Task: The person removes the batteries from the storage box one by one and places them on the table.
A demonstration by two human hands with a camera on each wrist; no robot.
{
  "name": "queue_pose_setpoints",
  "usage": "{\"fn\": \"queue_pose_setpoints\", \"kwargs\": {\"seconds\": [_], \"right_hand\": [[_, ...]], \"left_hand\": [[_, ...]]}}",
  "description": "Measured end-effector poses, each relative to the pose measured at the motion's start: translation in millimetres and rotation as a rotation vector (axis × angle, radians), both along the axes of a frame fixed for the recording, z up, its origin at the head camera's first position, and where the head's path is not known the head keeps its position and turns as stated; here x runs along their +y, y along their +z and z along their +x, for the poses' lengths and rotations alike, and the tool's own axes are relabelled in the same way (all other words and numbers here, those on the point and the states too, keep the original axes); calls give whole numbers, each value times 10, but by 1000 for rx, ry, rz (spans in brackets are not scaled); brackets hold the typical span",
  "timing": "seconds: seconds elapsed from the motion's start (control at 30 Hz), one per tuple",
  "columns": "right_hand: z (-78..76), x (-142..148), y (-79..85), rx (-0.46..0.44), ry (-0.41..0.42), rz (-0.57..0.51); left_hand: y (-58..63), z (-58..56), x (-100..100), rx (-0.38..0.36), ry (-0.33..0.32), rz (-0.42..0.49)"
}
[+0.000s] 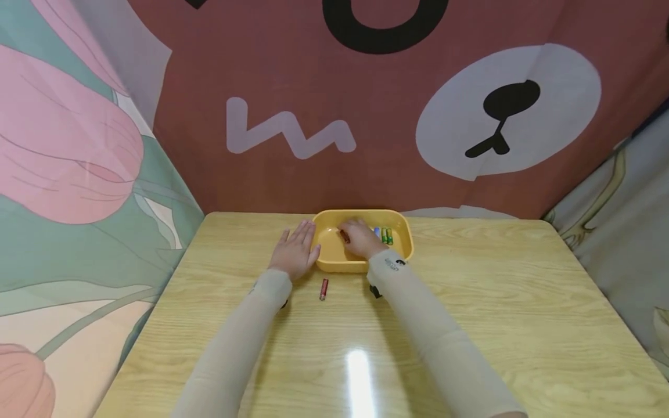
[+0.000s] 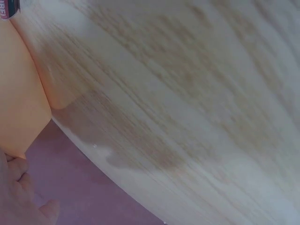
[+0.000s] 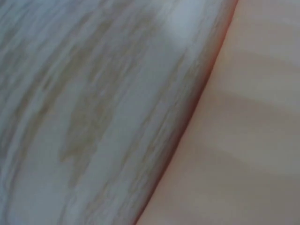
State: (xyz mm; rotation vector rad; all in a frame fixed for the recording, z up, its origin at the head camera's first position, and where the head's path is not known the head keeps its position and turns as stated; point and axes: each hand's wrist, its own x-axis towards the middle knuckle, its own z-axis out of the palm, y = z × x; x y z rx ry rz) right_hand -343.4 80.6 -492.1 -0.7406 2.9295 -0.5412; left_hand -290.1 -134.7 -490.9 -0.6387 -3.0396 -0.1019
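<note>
A yellow plastic tray (image 1: pixel 340 267) stands at the far edge of the table. Inside it, my right hand (image 1: pixel 360 238) pinches a brownish-red battery (image 1: pixel 344 235) near the left half. Beyond that hand, two green batteries (image 1: pixel 387 235) and a blue one (image 1: pixel 377 232), partly hidden, lie side by side. My left hand (image 1: pixel 294 253) lies against the tray's left wall with its fingers extended. On the table in front of the tray is a red battery (image 1: pixel 323 289). The left wrist view shows some fingers (image 2: pixel 18 187) at the tray wall (image 2: pixel 23 93).
The wooden table (image 1: pixel 470 302) extends to both sides and toward me. Behind it hangs a reddish-brown printed cloth (image 1: pixel 376 180), with a floral cloth (image 1: pixel 68 145) on the left. The right wrist view shows mostly tabletop (image 3: pixel 93 112) and a blurred pale orange surface (image 3: pixel 243 140).
</note>
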Motion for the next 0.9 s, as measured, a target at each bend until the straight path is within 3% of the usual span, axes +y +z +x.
{"fn": "queue_pose_setpoints", "kwargs": {"seconds": [0.4, 0.6, 0.9], "right_hand": [[-41, 41, -12, -22, 15, -29], [-38, 50, -31, -76, -21, -77], [-30, 66, -49, -77, -71, -113]], "left_hand": [[2, -6, 12, -11, 3, 25], [-28, -3, -10, -3, 0, 27], [-9, 14, -5, -21, 0, 56]]}}
